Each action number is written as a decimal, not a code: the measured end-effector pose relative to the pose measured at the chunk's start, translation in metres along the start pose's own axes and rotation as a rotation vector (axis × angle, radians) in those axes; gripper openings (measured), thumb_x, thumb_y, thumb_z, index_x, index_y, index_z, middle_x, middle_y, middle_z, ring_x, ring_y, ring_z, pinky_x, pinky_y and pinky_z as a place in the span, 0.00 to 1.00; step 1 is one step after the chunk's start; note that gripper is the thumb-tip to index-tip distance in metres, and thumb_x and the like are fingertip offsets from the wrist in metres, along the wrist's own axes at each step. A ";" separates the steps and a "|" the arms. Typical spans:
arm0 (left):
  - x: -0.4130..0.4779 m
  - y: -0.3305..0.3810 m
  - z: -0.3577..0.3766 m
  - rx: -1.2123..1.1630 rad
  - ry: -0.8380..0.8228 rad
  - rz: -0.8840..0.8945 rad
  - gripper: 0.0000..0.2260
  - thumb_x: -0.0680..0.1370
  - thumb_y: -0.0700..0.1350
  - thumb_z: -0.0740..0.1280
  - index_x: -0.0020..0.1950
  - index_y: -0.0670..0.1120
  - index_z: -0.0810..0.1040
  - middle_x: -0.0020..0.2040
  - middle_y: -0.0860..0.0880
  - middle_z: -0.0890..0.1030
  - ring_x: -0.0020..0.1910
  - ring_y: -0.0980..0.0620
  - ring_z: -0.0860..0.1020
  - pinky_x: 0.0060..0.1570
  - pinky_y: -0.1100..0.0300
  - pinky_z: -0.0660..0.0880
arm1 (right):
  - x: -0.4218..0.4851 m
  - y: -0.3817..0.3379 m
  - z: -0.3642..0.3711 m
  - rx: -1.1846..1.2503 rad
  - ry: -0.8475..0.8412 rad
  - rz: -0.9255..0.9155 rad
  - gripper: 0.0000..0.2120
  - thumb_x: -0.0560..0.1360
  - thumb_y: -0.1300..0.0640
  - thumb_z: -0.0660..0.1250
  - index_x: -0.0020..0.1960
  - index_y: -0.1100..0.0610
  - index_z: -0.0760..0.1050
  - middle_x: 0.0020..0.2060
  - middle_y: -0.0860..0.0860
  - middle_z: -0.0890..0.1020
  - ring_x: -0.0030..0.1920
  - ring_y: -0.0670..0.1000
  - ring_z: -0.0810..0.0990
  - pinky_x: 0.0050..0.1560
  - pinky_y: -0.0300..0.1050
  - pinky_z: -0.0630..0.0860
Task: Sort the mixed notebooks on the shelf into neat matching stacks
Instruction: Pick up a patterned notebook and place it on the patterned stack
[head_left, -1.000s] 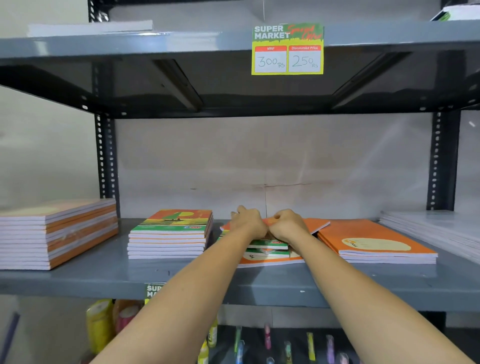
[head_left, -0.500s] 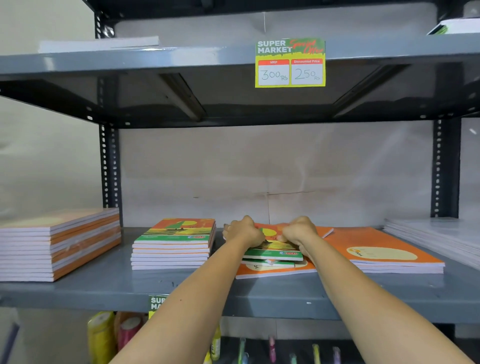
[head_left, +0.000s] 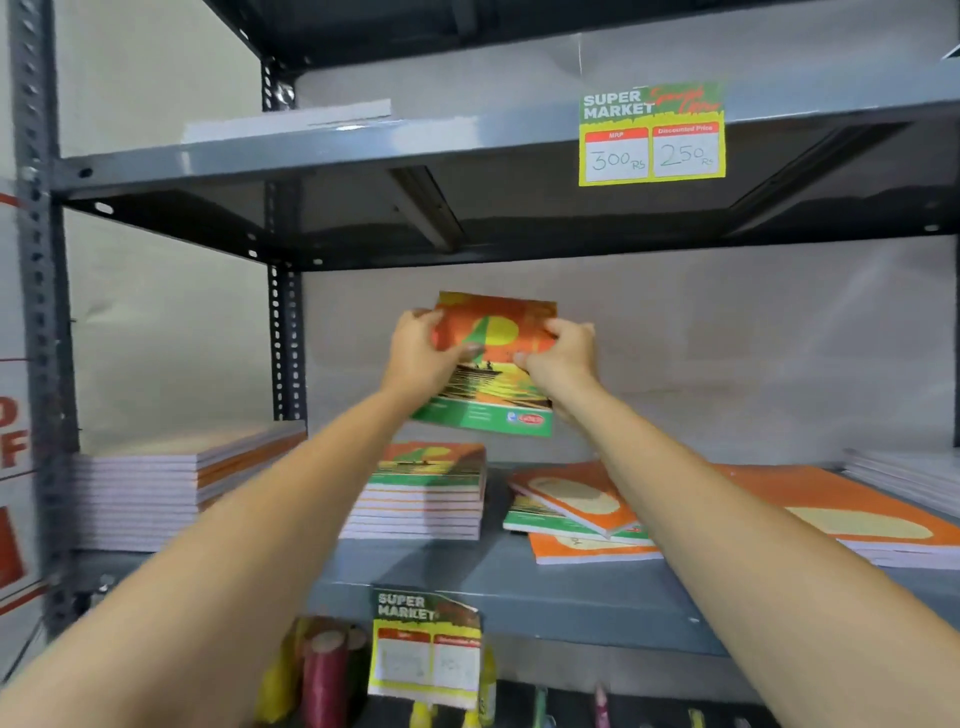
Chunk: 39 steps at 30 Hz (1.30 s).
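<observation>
Lifted off the mixed pile since the earlier frames, the sunset-cover notebook (head_left: 491, 364) is now held upright above the shelf (head_left: 519, 587). Left hand (head_left: 423, 351) and right hand (head_left: 563, 353) grip its side edges, fingers closed on the cover. Directly below sits the matching stack (head_left: 423, 491); the mixed pile (head_left: 576, 512) lies to its right, the orange stack (head_left: 857, 519) toward the shelf's right end
</observation>
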<state>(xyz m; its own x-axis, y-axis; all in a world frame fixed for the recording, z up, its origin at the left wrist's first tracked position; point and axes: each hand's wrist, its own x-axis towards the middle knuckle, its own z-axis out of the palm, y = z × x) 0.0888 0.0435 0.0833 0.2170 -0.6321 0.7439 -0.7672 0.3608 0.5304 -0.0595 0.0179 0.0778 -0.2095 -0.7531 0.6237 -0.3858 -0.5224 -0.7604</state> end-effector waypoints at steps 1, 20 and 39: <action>0.003 -0.007 -0.014 0.029 0.014 -0.028 0.34 0.69 0.54 0.74 0.69 0.38 0.71 0.66 0.38 0.74 0.65 0.42 0.72 0.65 0.54 0.67 | -0.001 -0.010 0.013 -0.002 -0.033 -0.010 0.28 0.66 0.59 0.77 0.65 0.61 0.75 0.62 0.57 0.71 0.58 0.58 0.78 0.63 0.48 0.74; 0.004 -0.137 0.014 0.296 -0.550 -0.370 0.20 0.77 0.54 0.64 0.61 0.39 0.78 0.62 0.40 0.80 0.58 0.43 0.77 0.53 0.58 0.68 | -0.028 0.028 0.117 -0.623 -0.606 0.182 0.36 0.73 0.61 0.59 0.77 0.50 0.49 0.76 0.60 0.52 0.75 0.63 0.50 0.72 0.59 0.55; -0.038 0.004 0.143 0.093 -0.720 -0.040 0.21 0.74 0.52 0.68 0.62 0.41 0.77 0.63 0.41 0.79 0.62 0.43 0.77 0.60 0.55 0.72 | -0.049 0.104 -0.086 -0.916 -0.204 0.286 0.16 0.74 0.60 0.62 0.61 0.62 0.76 0.62 0.61 0.79 0.62 0.61 0.78 0.58 0.49 0.75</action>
<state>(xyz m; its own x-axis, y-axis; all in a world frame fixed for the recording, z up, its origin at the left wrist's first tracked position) -0.0085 -0.0288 -0.0013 -0.1811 -0.9497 0.2556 -0.8219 0.2889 0.4910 -0.1664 0.0348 -0.0166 -0.2780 -0.9024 0.3292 -0.9106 0.1385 -0.3894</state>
